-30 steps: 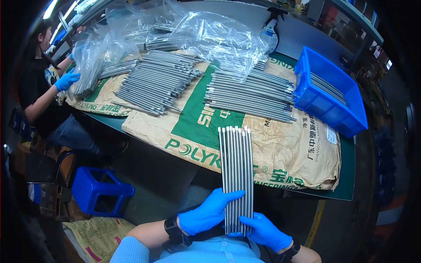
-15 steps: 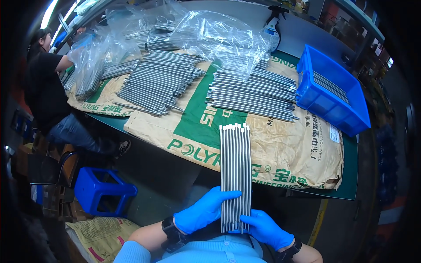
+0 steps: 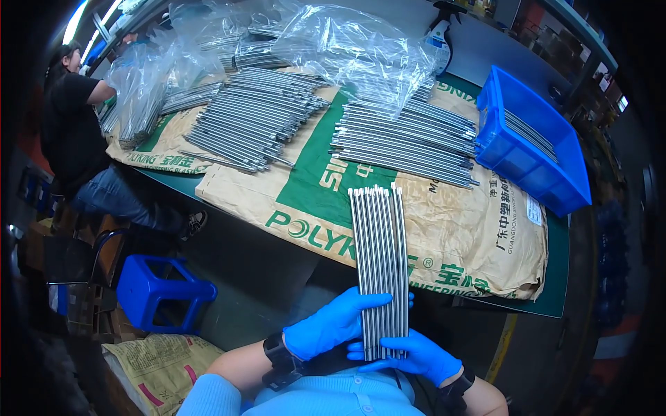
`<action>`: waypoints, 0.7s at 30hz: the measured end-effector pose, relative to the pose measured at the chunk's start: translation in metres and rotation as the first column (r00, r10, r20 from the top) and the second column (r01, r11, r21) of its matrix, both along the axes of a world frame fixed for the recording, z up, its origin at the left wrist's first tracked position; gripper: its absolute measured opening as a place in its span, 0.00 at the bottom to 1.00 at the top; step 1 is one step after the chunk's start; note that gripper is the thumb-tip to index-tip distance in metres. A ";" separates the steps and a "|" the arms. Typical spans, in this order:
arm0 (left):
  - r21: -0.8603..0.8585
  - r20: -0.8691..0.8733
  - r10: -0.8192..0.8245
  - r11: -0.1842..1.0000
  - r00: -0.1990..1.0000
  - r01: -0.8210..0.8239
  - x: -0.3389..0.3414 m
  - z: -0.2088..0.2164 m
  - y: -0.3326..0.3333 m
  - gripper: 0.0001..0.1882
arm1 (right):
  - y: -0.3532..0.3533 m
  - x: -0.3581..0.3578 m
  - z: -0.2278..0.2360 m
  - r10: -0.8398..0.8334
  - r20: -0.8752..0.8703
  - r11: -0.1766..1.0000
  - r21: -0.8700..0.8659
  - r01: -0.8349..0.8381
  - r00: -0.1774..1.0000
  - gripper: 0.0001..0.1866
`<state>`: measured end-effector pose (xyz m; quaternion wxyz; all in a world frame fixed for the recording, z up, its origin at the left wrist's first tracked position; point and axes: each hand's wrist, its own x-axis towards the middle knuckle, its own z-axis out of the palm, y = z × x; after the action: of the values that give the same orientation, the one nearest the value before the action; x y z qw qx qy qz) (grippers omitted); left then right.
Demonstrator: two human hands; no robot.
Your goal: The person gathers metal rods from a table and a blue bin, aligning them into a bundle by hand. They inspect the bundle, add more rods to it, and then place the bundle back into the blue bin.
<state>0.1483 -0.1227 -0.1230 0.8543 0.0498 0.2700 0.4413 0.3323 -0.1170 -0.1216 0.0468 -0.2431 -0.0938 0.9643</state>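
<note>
A flat bundle of several slim metal rods (image 3: 378, 243) stands upright in front of me, its tips reaching over the table edge. Blue-gloved, my left hand (image 3: 336, 322) wraps the bundle from the left, thumb across the front. At the lower right end my right hand (image 3: 416, 353) grips the rods, with its thumb over the front and fingers behind. One or two rods at the right lean slightly apart from the others at the top. Beyond them, loose metal rods (image 3: 402, 142) lie in a row, and another pile of rods (image 3: 253, 118) spreads to the left.
Brown paper sacks (image 3: 312, 201) cover the green table (image 3: 555, 277). A blue bin (image 3: 541, 173) holding rods stands at the right. Clear plastic bags (image 3: 347, 48) and a spray bottle (image 3: 439, 35) sit behind. A blue stool (image 3: 159, 291) and another person (image 3: 76, 118) are at left.
The bundle has shifted slightly right, and a gap has opened at its top between the right-hand rods and the rest. My right-hand fingers now show behind the bundle's lower end.
</note>
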 end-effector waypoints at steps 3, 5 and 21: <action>0.007 0.000 -0.010 1.000 1.000 0.010 0.000 -0.002 0.000 0.29 | 0.002 -0.001 -0.001 0.051 -0.001 0.999 -0.019 -0.051 0.999 0.28; 0.008 -0.018 -0.017 1.000 1.000 0.017 -0.001 -0.003 0.000 0.29 | 0.001 -0.002 -0.001 0.058 0.013 0.998 0.039 -0.059 0.998 0.27; 0.025 -0.170 -0.018 0.999 0.985 0.023 -0.003 -0.040 -0.003 0.24 | 0.000 -0.008 -0.036 0.025 0.081 0.975 0.219 -0.042 0.996 0.24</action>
<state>0.1451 -0.1257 -0.1626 0.8320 0.1015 0.3351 0.4304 0.3246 -0.1174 -0.1573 0.0534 -0.2719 -0.2059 0.9385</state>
